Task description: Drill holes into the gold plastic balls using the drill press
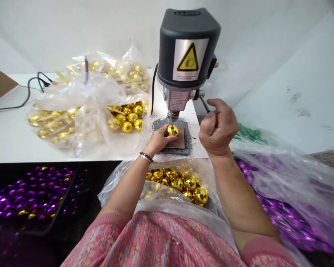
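My left hand [157,141] holds a faceted gold ball [172,130] on the grey base plate [184,148] of a small bench drill [187,48]. The drill's bit [173,119] touches the top of the ball. My right hand [217,129] is closed around the drill's red-tipped feed lever [216,119], to the right of the machine. A bracelet sits on my left wrist.
Clear plastic bags of gold balls [125,120] lie on the white table [8,137] left of the drill. Another open bag of gold balls [180,183] rests in my lap. Purple balls [30,193] fill a tray at lower left and a bag [289,215] at right. Green balls [249,132] sit behind my right hand.
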`<state>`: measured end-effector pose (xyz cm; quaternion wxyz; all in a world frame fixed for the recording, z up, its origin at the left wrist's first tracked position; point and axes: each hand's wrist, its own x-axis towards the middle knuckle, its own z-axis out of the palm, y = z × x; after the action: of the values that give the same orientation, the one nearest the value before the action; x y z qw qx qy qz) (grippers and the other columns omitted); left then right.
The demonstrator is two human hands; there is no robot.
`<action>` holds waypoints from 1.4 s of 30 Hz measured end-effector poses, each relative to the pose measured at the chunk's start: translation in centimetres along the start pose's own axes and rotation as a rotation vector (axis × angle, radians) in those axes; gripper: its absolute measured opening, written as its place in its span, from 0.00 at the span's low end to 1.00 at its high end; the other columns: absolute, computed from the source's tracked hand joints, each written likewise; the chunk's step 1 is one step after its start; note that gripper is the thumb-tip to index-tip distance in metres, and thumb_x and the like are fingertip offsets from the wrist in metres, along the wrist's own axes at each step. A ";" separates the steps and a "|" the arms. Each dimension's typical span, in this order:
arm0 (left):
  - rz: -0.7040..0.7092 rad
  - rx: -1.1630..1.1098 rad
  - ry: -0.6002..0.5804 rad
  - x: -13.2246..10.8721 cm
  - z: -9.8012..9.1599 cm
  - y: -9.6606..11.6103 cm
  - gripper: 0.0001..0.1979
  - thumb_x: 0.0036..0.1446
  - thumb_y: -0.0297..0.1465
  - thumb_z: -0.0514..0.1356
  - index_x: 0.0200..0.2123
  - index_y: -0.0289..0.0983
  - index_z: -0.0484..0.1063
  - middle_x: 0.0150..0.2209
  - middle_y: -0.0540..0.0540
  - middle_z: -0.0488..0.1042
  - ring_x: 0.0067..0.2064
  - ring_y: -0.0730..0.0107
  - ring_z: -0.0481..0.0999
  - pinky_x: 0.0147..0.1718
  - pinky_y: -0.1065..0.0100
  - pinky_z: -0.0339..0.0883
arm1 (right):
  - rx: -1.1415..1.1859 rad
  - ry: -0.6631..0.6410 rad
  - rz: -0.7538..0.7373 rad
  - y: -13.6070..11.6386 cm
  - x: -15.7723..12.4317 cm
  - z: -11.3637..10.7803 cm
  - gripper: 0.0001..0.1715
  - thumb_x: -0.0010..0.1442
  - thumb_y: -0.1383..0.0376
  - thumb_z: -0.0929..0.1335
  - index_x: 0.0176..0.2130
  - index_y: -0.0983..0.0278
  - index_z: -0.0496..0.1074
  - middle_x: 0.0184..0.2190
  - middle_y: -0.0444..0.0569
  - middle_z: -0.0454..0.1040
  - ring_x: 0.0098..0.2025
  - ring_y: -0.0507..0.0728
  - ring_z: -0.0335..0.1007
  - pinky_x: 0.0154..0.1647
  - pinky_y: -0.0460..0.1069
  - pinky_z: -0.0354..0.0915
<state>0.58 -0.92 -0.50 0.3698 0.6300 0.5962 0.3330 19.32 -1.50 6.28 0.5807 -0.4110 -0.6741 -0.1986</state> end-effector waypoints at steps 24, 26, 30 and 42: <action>0.076 -0.149 -0.079 -3.0 -0.7 -0.6 0.29 0.48 0.32 0.68 0.56 0.35 0.71 0.40 0.48 0.77 0.37 0.69 0.74 0.37 0.70 0.68 | 0.184 -0.180 0.291 -0.1 9.7 0.2 0.23 0.70 0.62 0.56 0.41 0.69 0.76 0.29 0.44 0.72 0.34 0.48 0.70 0.43 0.48 0.66; 0.112 -0.176 -0.165 -4.1 -1.6 -0.9 0.34 0.47 0.33 0.70 0.59 0.35 0.70 0.43 0.46 0.78 0.36 0.70 0.74 0.37 0.70 0.69 | 0.207 -0.160 0.285 0.1 9.3 0.3 0.24 0.71 0.61 0.56 0.41 0.69 0.76 0.30 0.44 0.73 0.35 0.47 0.71 0.44 0.48 0.66; 0.155 -0.138 -0.197 -5.1 -4.1 -1.8 0.33 0.48 0.37 0.71 0.58 0.36 0.74 0.44 0.44 0.80 0.31 0.73 0.71 0.34 0.70 0.69 | 0.231 -0.126 0.274 0.1 8.8 0.3 0.27 0.72 0.57 0.56 0.41 0.70 0.77 0.32 0.45 0.75 0.34 0.47 0.71 0.42 0.48 0.65; -0.325 0.567 0.337 1.6 -8.3 -3.6 0.19 0.66 0.37 0.54 0.53 0.34 0.74 0.57 0.28 0.75 0.56 0.43 0.76 0.53 0.50 0.68 | 0.177 -0.124 0.284 -0.9 8.7 -0.1 0.26 0.72 0.62 0.56 0.40 0.71 0.78 0.32 0.47 0.76 0.32 0.46 0.69 0.40 0.47 0.63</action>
<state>-8.25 1.28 0.51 0.1251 0.5407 0.8097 0.1905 18.80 0.72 14.73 0.5941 -0.4608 -0.6587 -0.0291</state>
